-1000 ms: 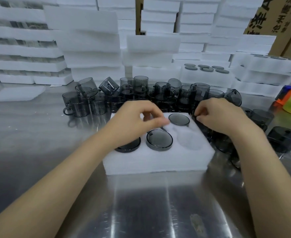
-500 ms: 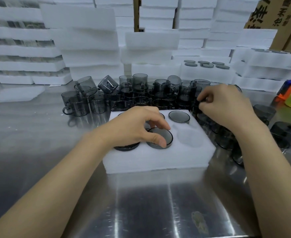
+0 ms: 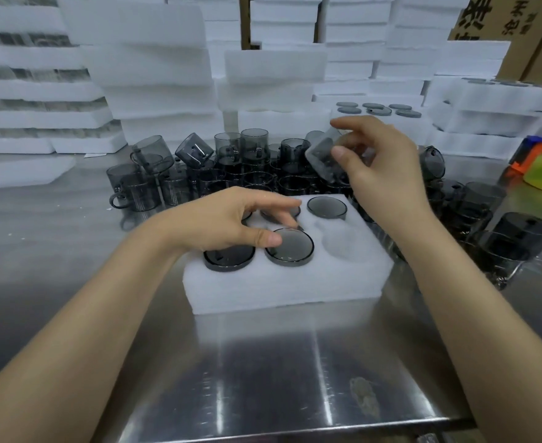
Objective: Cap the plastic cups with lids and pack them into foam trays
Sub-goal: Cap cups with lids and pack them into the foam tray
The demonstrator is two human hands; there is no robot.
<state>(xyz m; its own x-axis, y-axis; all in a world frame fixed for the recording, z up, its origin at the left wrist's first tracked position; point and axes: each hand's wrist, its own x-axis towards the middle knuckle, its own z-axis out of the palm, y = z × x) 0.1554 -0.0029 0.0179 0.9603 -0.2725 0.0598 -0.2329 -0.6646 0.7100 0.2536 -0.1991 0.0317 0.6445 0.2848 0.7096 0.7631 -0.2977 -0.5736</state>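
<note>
A white foam tray (image 3: 282, 289) lies on the steel table in front of me with several smoky grey capped cups seated in its holes. Its front right hole (image 3: 347, 243) holds nothing. My left hand (image 3: 231, 222) rests over the tray, its thumb touching the rim of the front middle capped cup (image 3: 290, 249). My right hand (image 3: 381, 167) holds a tilted smoky cup (image 3: 322, 158) in the air above the pile of loose cups (image 3: 231, 167) behind the tray.
Stacks of white foam trays (image 3: 154, 75) fill the back. A packed tray with lids (image 3: 378, 110) sits at the back right. More loose cups (image 3: 499, 238) lie to the right of the tray. A bright green and orange object (image 3: 541, 167) stands at the right edge, cardboard boxes (image 3: 518, 24) above it.
My right hand has lifted a cup out of the pile and raised it. My left hand stays on the tray, fingers shifted slightly on the middle cups.
</note>
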